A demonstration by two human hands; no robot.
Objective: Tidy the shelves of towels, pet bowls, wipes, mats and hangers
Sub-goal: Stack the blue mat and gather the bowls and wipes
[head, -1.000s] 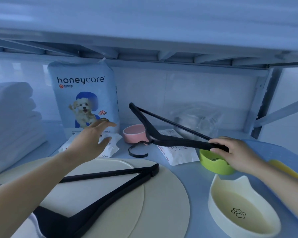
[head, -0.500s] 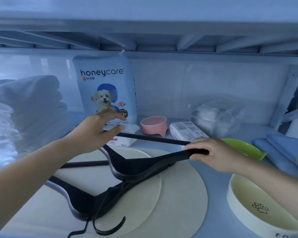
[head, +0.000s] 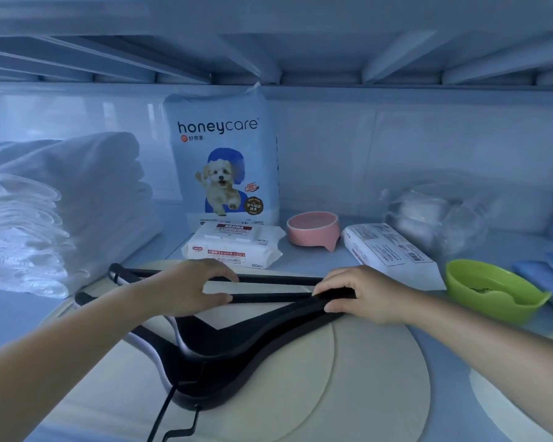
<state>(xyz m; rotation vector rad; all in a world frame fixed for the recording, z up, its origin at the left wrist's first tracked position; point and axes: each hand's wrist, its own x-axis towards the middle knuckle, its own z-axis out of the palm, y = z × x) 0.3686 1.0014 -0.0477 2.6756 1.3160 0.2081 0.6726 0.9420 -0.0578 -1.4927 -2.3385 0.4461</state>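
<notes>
Two black hangers (head: 237,349) lie stacked on the round beige mats (head: 374,371), hooks pointing toward me. My right hand (head: 361,295) grips the right end of the upper hanger. My left hand (head: 186,288) holds its crossbar, fingers over the bar and thumb under it. Behind the hangers lies a flat pack of wipes (head: 233,247), and a second white pack (head: 393,253) lies to the right. A pink pet bowl (head: 313,229) sits between the two packs. A green bowl (head: 495,288) sits right of my right hand.
Folded white towels (head: 61,199) fill the left side. A tall honeycare pad bag (head: 224,164) stands at the back. A clear plastic bag (head: 434,215) lies at the back right, blue cloth (head: 546,282) at the far right edge. The upper shelf hangs low overhead.
My right hand has lowered the lifted hanger onto the other one on the mats. My left hand has come down from near the honeycare bag and taken the crossbar.
</notes>
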